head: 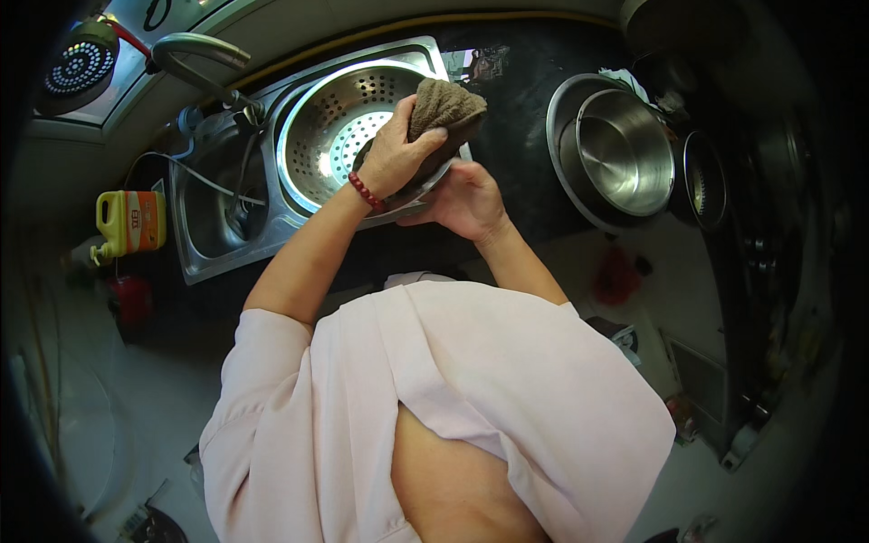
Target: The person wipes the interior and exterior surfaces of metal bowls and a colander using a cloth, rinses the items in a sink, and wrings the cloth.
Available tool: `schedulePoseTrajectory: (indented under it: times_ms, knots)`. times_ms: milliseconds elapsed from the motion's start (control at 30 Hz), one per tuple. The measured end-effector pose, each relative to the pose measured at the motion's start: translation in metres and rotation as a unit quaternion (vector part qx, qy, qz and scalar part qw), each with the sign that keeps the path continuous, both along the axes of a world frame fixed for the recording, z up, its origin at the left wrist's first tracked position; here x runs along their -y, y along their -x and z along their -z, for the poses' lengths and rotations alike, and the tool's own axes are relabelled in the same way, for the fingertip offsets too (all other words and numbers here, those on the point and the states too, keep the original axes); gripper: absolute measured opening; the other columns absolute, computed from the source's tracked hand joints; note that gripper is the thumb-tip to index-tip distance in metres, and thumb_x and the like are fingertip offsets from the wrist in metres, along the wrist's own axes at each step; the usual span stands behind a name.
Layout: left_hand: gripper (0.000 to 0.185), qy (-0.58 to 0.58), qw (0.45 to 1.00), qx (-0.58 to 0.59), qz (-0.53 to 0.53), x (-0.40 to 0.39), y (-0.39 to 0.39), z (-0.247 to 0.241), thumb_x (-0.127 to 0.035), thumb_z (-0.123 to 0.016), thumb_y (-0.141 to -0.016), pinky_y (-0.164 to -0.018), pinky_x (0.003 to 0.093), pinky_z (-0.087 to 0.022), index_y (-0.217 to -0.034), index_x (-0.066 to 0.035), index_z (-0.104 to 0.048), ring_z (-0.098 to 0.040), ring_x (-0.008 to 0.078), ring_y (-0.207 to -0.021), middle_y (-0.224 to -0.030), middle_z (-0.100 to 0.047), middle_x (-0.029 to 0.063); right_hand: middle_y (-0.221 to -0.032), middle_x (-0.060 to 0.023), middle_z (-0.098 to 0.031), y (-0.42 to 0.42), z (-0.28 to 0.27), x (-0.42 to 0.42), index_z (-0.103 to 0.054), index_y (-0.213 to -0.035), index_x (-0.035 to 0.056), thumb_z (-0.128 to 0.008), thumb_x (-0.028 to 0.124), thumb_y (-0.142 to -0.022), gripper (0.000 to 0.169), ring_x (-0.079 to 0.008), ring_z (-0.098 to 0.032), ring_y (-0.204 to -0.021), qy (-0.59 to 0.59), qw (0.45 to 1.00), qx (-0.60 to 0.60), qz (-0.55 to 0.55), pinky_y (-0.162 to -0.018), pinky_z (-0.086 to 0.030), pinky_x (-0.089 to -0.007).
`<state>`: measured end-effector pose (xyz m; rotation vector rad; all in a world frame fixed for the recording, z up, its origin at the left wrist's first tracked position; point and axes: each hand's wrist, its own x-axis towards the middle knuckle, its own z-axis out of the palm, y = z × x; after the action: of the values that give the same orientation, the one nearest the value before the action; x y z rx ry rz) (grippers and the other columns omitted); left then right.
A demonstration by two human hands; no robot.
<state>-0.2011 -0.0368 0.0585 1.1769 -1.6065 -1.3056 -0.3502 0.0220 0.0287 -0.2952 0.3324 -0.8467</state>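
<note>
My left hand (394, 151), with a red bead bracelet at the wrist, grips a folded brown cloth (445, 105). The cloth presses against a round metal vessel (436, 179) that is tilted in front of me. Its far side is hidden by hand and cloth, so I cannot tell whether it is a bowl or a lid. From below and to the right, my right hand (472, 200) holds the vessel near its rim. Behind both hands, a large perforated steel colander (309, 146) rests over the right basin of the sink.
The steel sink (224, 261) has a curved faucet (204, 47) and a left basin. A yellow jug (115, 220) stands left of it. On the dark counter (516, 163), a steel pot (628, 156) sits in a wide basin (567, 186), beside a dark pan (706, 180).
</note>
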Motion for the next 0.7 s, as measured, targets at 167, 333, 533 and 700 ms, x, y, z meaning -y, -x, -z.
schedulePoseTrajectory:
  times_ms: [167, 333, 533, 700]
  knots:
    - [0.053, -0.092, 0.979, -0.042, 0.179, -0.007, -0.020, -0.023, -0.010, -0.058, -0.064, -0.084, 0.0276, -0.044, -0.115, 0.001, -0.049, -0.056, 0.0169, -0.092, -0.100, -0.059, 0.0107, -0.133, -0.0161, -0.043, 0.005, -0.012, 0.003, -0.036, -0.135, 0.0101, -0.041, 0.071, -0.079, 0.083, -0.0365, -0.040, -0.123, -0.046, 0.993, 0.087, 0.062, -0.095, -0.035, -0.0621]
    - [0.052, 0.054, 0.930, 0.190, 0.310, -0.021, -0.014, -0.039, -0.004, -0.063, -0.056, -0.083, 0.0330, -0.046, -0.108, -0.002, -0.053, -0.059, 0.0291, -0.096, -0.101, -0.061, 0.0171, -0.108, -0.0169, -0.059, 0.015, 0.026, 0.011, -0.055, -0.107, -0.0025, -0.051, 0.033, -0.091, 0.039, -0.0261, -0.058, -0.101, -0.130, 0.984, 0.084, 0.086, -0.090, -0.047, -0.0406]
    - [0.054, 0.012, 0.852, 0.361, 0.379, -0.010, -0.046, -0.046, -0.001, -0.060, -0.057, -0.079, 0.0365, -0.047, -0.110, -0.007, -0.058, -0.060, 0.0323, -0.092, -0.093, -0.064, 0.0158, -0.106, -0.0188, -0.057, 0.002, 0.020, 0.011, -0.052, -0.107, -0.0032, -0.047, -0.002, -0.082, 0.026, -0.0315, -0.058, -0.096, -0.179, 0.966, -0.068, 0.171, -0.084, -0.049, -0.0485]
    - [0.040, 0.098, 0.711, 0.589, 0.371, -0.007, -0.078, -0.048, -0.002, -0.058, -0.061, -0.082, 0.0367, -0.043, -0.100, -0.014, -0.063, -0.057, 0.0284, -0.092, -0.089, -0.065, 0.0093, -0.097, -0.0149, -0.054, -0.005, 0.022, 0.007, -0.052, -0.102, -0.0005, -0.042, -0.015, -0.063, 0.042, -0.0324, -0.057, -0.088, -0.112, 0.966, -0.191, 0.131, -0.077, -0.049, -0.0549]
